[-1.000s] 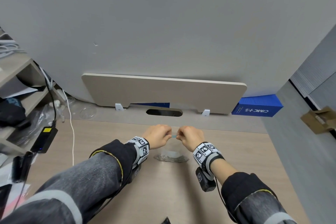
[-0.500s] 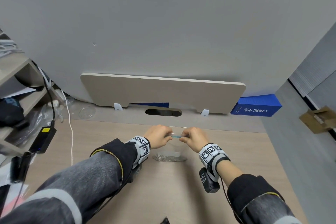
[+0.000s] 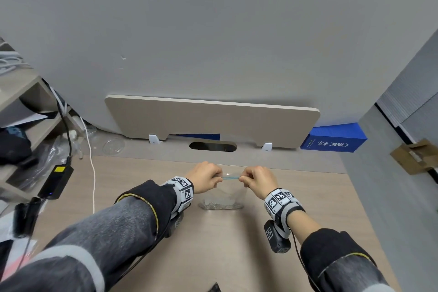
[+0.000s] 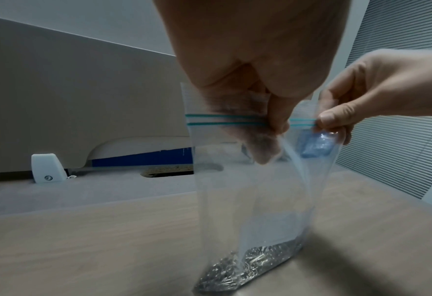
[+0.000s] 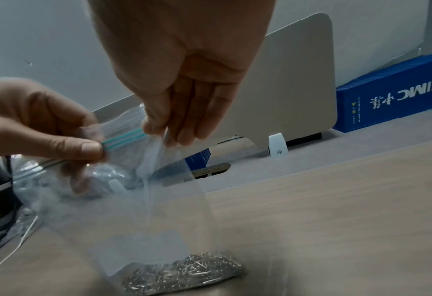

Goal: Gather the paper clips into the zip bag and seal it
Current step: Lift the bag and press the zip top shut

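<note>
Zip bag [image 4: 250,180] stands upright on the table [image 3: 308,197], paper clips [image 5: 184,274] heaped in its bottom. Left hand [image 3: 205,176] pinches the green zip strip [image 4: 225,120] near one end, right hand [image 3: 258,179] pinches it toward the other — both hands closed on the strip, bag stretched between them.

Risks, as judged: whether the track is fully mated under the fingers cannot be told; a skipped stretch leaves a gap. Uneven pull could twist the strip and pop it apart. Lifting the bag before closure — clips' weight may tip it and spill.
</note>
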